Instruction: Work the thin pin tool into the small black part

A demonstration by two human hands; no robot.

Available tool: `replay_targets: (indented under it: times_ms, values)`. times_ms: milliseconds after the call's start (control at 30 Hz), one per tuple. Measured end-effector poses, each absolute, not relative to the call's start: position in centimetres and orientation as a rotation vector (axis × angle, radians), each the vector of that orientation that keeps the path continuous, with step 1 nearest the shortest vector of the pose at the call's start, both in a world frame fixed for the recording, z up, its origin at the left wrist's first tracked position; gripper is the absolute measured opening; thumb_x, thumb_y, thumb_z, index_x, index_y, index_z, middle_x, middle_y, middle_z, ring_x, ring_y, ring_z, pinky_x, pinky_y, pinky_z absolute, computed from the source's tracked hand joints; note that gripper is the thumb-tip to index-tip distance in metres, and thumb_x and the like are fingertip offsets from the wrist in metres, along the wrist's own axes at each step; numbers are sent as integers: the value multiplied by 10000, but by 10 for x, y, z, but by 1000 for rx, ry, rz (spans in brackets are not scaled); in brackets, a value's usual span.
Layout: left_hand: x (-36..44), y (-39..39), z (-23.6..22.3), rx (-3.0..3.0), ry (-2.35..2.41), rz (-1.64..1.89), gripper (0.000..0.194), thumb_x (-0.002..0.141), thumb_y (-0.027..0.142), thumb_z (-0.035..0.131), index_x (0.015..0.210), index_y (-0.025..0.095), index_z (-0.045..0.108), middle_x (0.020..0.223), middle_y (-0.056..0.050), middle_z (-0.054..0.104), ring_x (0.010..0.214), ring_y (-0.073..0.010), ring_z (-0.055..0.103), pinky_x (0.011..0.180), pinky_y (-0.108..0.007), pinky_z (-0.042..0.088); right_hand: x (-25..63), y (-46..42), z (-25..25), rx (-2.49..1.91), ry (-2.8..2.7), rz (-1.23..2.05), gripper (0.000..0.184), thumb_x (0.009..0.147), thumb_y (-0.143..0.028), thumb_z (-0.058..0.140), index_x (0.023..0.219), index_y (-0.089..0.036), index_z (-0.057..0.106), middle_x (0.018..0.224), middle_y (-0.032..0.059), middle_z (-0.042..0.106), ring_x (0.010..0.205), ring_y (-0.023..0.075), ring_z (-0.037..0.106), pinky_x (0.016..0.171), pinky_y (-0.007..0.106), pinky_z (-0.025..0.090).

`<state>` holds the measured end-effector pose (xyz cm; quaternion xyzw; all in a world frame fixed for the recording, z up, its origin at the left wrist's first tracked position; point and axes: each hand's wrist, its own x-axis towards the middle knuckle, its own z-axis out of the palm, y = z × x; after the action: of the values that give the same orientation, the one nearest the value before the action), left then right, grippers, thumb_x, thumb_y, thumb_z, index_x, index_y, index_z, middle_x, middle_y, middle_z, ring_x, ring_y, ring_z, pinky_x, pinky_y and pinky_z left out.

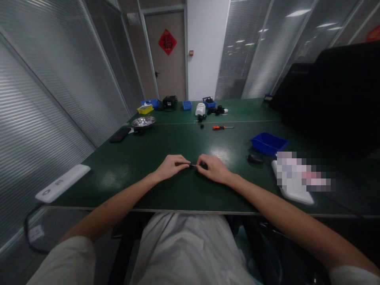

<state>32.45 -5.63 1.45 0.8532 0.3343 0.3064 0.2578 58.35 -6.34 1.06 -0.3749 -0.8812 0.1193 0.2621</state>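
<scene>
Above the near half of the green table [166, 194], my left hand [172, 168] is closed in a pinch. Thumb and forefinger meet on the left end of a small dark piece with a thin, shiny shaft [192, 165]. Facing it, my right hand [214, 168] is also closed, its fingertips at the right end of the same shaft. Something dark shows within the curl of the right fingers. The piece is too small and too covered by fingers to tell its kind.
To the right are a blue tray [268, 144], a dark rounded object [254, 158] and a white slab [292, 194], partly blurred out. An orange-handled screwdriver [219, 128] lies farther back. At left are a metal bowl [143, 122], a black phone-like slab [120, 135] and a long white case [63, 183].
</scene>
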Motion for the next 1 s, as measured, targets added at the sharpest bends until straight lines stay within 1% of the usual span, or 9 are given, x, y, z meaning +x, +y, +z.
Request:
replay_targets:
  times_ms: [167,333,500,667,867,1000]
  values:
    - [326,-58,14,2394,868,811,236,972,302,658,1111,191,814,1039,-89,738,918,-193,688,837,-291,518,582,-66,9,-1013,-2452,257,77,957,-293,616,980,-223,640,968,22,673,807,165,609,683,272,368]
    - [324,-55,11,2287,873,857,239,970,324,664,1104,191,810,1082,-89,745,982,-205,696,892,-303,519,582,-65,8,-1004,-2413,281,88,978,-302,591,987,-218,619,959,25,658,793,158,593,678,265,365]
    - [324,-53,9,2235,906,885,248,969,332,663,1106,186,809,1080,-95,745,962,-204,695,854,-296,524,583,-64,9,-998,-2381,326,105,990,-313,579,984,-211,604,948,28,652,777,153,583,686,263,376]
    - [327,-57,12,2344,871,786,241,957,332,676,1092,188,816,1030,-92,738,877,-187,677,790,-283,516,580,-67,11,-984,-2467,251,88,979,-297,596,992,-215,626,976,32,662,813,162,601,686,265,363]
    - [331,-58,13,2315,851,830,223,958,317,678,1077,189,816,1053,-83,749,954,-200,695,886,-299,516,575,-68,9,-963,-2483,209,98,1003,-301,564,1015,-212,601,986,29,650,810,158,602,672,263,349]
    - [332,-58,12,2264,882,844,211,946,315,691,1060,189,817,1052,-82,760,970,-211,705,900,-306,516,575,-66,8,-972,-2483,211,101,1008,-310,558,1023,-215,588,996,29,647,819,161,603,677,263,356]
